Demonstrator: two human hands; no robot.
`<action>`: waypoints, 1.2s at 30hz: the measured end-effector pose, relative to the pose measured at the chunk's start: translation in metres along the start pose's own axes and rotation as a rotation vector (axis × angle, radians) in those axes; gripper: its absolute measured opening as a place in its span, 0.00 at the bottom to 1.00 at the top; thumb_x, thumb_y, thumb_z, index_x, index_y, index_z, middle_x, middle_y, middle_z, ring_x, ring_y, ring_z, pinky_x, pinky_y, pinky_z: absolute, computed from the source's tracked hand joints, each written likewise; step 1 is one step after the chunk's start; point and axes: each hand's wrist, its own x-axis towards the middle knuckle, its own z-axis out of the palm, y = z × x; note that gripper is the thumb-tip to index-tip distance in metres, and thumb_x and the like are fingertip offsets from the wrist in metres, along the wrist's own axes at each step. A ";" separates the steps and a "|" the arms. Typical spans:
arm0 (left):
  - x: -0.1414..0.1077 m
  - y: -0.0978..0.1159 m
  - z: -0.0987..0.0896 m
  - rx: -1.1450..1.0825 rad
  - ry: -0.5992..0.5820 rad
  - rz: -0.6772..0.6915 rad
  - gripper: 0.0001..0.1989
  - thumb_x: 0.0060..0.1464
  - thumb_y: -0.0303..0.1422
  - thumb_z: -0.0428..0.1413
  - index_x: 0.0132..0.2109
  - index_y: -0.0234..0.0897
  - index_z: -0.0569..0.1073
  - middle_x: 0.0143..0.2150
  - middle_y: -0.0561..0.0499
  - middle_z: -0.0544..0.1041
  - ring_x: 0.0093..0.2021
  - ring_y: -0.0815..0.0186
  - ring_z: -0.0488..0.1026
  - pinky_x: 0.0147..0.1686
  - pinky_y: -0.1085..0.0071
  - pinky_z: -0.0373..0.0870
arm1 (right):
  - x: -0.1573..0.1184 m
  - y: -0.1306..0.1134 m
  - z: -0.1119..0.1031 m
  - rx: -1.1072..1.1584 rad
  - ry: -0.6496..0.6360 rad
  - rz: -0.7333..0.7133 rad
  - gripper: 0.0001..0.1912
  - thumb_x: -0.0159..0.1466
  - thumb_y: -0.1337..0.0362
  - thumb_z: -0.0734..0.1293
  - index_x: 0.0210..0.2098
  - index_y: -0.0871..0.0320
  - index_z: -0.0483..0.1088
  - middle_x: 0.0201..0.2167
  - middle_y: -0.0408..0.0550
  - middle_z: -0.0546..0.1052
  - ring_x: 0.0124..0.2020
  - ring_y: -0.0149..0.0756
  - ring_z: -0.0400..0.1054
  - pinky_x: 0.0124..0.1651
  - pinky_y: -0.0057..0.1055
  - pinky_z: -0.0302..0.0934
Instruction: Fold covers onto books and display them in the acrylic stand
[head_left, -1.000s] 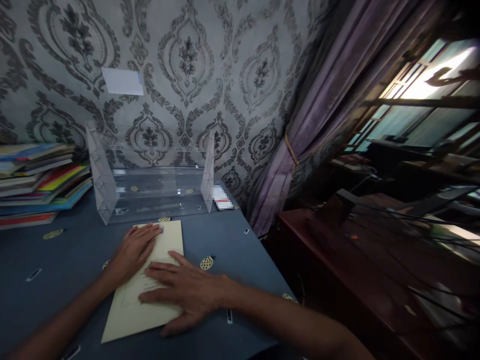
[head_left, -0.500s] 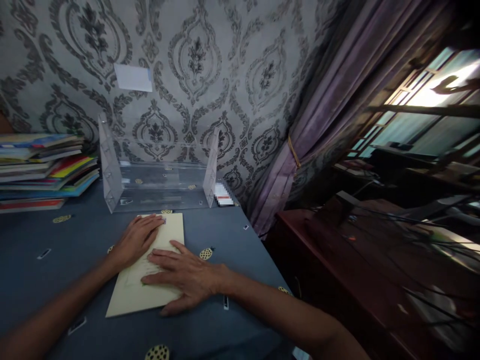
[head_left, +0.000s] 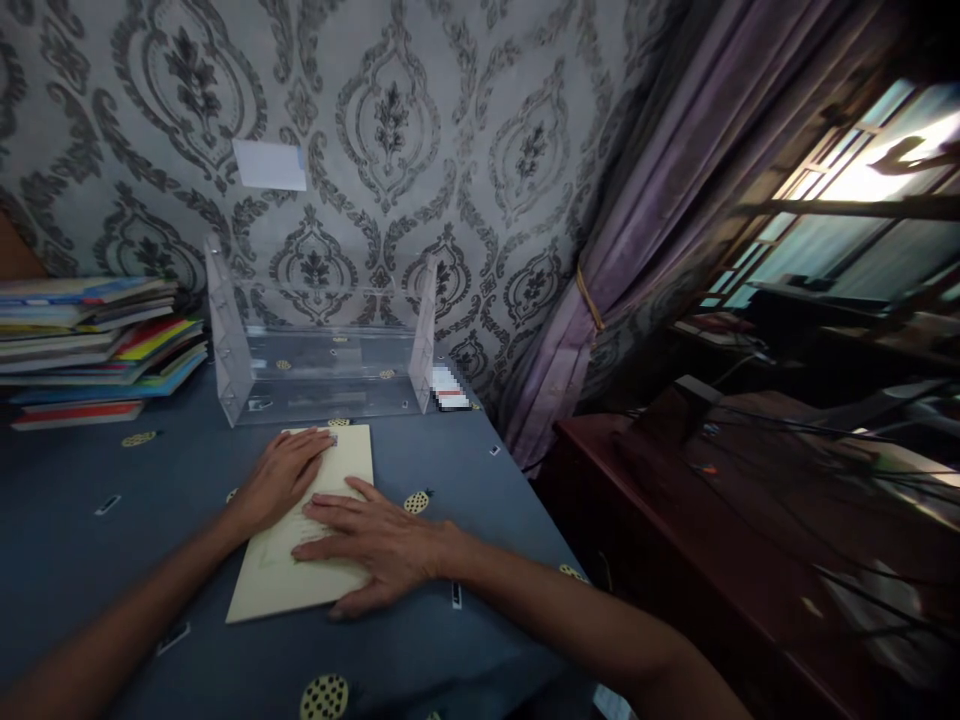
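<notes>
Through the head feed I see the booklet (head_left: pixel 262 590) lying flat on the bench (head_left: pixel 176 470), aslant, its far end just short of the clear rack (head_left: pixel 330 355). My left hand (head_left: pixel 289 475) is flat on its far left part, fingers straight and near each other, gripping nothing. My right hand (head_left: pixel 382 540) rests across the middle from the right, fingers and thumb spread apart, clamped on nothing; whether the thumb's tip touches paper or bench I cannot tell.

I judge the booklet light, thin and bendy, its pages easy to crease and fairly smooth, so it could slide if I push sideways. I would pinch it at the near left corner, which lies free of both hands, or at the bare far right corner, keeping the other palm down to steady it.

My count: two hands, one booklet, one rack with two side panels, one stack of books (head_left: pixel 82 345) at the far left, too overlapped for me to number, one white item (head_left: pixel 448 388) right of the rack, blurred out, one white sheet (head_left: pixel 270 165) on the wall, and one curtain (head_left: pixel 555 370) at the right
</notes>
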 end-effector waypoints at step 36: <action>-0.002 0.001 -0.001 -0.019 0.030 0.013 0.24 0.69 0.41 0.40 0.60 0.42 0.74 0.62 0.45 0.77 0.65 0.55 0.71 0.66 0.47 0.63 | 0.007 0.038 0.022 0.238 0.275 0.311 0.24 0.74 0.58 0.63 0.63 0.66 0.68 0.68 0.62 0.67 0.73 0.40 0.55 0.75 0.42 0.48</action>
